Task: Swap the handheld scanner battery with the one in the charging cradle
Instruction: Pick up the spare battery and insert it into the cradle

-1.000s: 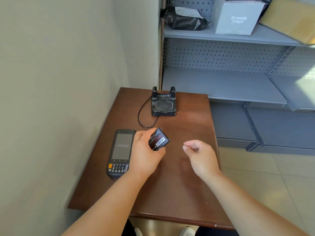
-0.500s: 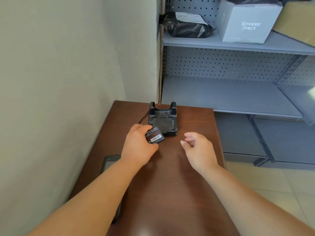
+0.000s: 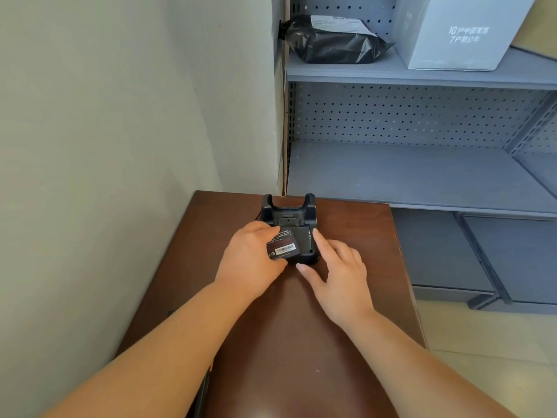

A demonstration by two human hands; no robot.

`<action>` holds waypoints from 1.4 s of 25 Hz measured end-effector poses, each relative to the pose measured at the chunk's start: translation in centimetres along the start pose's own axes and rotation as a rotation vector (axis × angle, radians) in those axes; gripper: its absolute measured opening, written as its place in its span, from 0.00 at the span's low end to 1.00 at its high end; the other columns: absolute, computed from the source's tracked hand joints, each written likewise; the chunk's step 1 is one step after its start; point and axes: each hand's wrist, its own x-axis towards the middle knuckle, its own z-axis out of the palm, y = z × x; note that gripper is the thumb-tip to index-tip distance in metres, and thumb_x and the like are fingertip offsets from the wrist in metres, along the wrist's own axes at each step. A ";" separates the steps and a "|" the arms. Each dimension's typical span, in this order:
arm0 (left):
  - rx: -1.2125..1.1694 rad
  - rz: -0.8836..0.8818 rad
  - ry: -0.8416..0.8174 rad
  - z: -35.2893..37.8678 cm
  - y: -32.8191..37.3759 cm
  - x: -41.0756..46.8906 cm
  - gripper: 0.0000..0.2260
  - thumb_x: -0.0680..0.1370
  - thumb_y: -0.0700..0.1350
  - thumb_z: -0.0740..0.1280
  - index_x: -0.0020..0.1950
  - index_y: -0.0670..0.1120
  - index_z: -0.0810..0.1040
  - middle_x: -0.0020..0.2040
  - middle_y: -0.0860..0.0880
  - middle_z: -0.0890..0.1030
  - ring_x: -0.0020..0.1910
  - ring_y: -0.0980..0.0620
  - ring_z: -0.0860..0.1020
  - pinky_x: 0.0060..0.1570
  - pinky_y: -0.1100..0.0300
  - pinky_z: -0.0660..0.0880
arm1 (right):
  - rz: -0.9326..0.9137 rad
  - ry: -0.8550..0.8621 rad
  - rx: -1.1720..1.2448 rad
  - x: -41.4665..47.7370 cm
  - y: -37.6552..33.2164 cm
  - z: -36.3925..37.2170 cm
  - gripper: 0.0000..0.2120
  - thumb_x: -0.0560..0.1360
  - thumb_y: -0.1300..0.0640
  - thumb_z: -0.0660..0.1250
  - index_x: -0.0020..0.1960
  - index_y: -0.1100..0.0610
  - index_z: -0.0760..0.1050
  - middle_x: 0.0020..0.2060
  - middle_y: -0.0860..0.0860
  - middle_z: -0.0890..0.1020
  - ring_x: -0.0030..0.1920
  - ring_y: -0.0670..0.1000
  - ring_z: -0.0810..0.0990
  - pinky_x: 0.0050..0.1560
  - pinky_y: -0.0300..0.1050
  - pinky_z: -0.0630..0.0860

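Gripping battery (image 3: 283, 245), left hand (image 3: 250, 260) now over cradle (image 3: 289, 212); right hand (image 3: 337, 270), fingers spread, reached cradle.

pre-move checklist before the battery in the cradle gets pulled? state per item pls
1. Left hand has a firm hold on the labelled battery: ok.
2. Right hand free for the pull: ok, index finger at the cradle's right edge, thumb at its front.
3. Battery seated in the charging cradle: ok, a dark pack lies in the slot.
4. Held battery clear of the slot: not ok, it overlaps the left part.
5. Cradle flat on the table: ok.
6. Latch released: cannot tell.
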 end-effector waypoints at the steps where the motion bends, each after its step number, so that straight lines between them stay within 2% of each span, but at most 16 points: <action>1: 0.008 0.010 -0.004 0.0 0.0 0.3 0.21 0.70 0.42 0.74 0.62 0.46 0.79 0.59 0.47 0.78 0.58 0.48 0.75 0.54 0.63 0.71 | -0.014 0.012 -0.022 0.1 0.1 0.3 0.30 0.76 0.42 0.60 0.75 0.46 0.54 0.67 0.48 0.69 0.67 0.52 0.64 0.65 0.48 0.62; 5: 0.066 0.032 -0.042 -0.1 -0.2 1.2 0.24 0.69 0.44 0.75 0.65 0.45 0.77 0.62 0.47 0.77 0.60 0.48 0.74 0.59 0.60 0.71 | -0.040 0.096 -0.049 0.3 0.4 1.2 0.28 0.76 0.45 0.61 0.74 0.50 0.59 0.68 0.49 0.72 0.67 0.54 0.68 0.63 0.52 0.66; 8: 0.118 0.046 -0.081 0.1 -0.1 1.8 0.26 0.70 0.46 0.74 0.67 0.46 0.75 0.64 0.49 0.76 0.62 0.49 0.72 0.62 0.60 0.69 | -0.078 0.180 -0.064 0.4 0.7 1.7 0.27 0.75 0.46 0.65 0.72 0.52 0.65 0.64 0.50 0.77 0.63 0.54 0.74 0.58 0.53 0.72; 13: 0.138 0.060 -0.123 0.3 0.3 2.4 0.26 0.71 0.46 0.73 0.68 0.47 0.73 0.66 0.50 0.75 0.64 0.49 0.69 0.61 0.63 0.64 | -0.128 0.265 -0.036 0.5 1.2 2.1 0.26 0.70 0.50 0.71 0.67 0.55 0.72 0.55 0.51 0.83 0.55 0.54 0.81 0.50 0.52 0.76; 19: 0.166 0.069 -0.179 0.3 0.7 3.1 0.25 0.71 0.43 0.74 0.67 0.45 0.74 0.65 0.48 0.76 0.64 0.50 0.70 0.59 0.65 0.63 | -0.136 0.286 -0.018 0.6 1.3 2.1 0.26 0.70 0.51 0.72 0.66 0.55 0.73 0.53 0.51 0.84 0.53 0.53 0.82 0.47 0.53 0.77; 22: 0.188 0.042 -0.200 0.6 1.0 3.4 0.26 0.70 0.44 0.74 0.68 0.47 0.74 0.66 0.48 0.75 0.66 0.50 0.70 0.64 0.62 0.65 | -0.139 0.283 -0.023 0.6 1.3 2.1 0.26 0.70 0.51 0.72 0.66 0.55 0.73 0.53 0.51 0.84 0.53 0.53 0.81 0.48 0.53 0.77; 25: 0.210 0.014 -0.210 0.9 1.4 3.6 0.26 0.70 0.45 0.74 0.67 0.47 0.74 0.66 0.47 0.76 0.65 0.49 0.71 0.64 0.59 0.67 | -0.139 0.282 -0.020 0.6 1.4 2.1 0.26 0.70 0.52 0.72 0.66 0.55 0.73 0.53 0.51 0.84 0.53 0.53 0.81 0.48 0.53 0.77; 35: 0.226 -0.034 -0.207 0.9 1.8 3.7 0.27 0.70 0.47 0.74 0.69 0.50 0.73 0.69 0.50 0.74 0.68 0.51 0.70 0.66 0.56 0.67 | -0.155 0.332 -0.061 0.7 1.5 2.5 0.27 0.68 0.53 0.74 0.65 0.57 0.74 0.51 0.52 0.85 0.49 0.52 0.84 0.43 0.51 0.78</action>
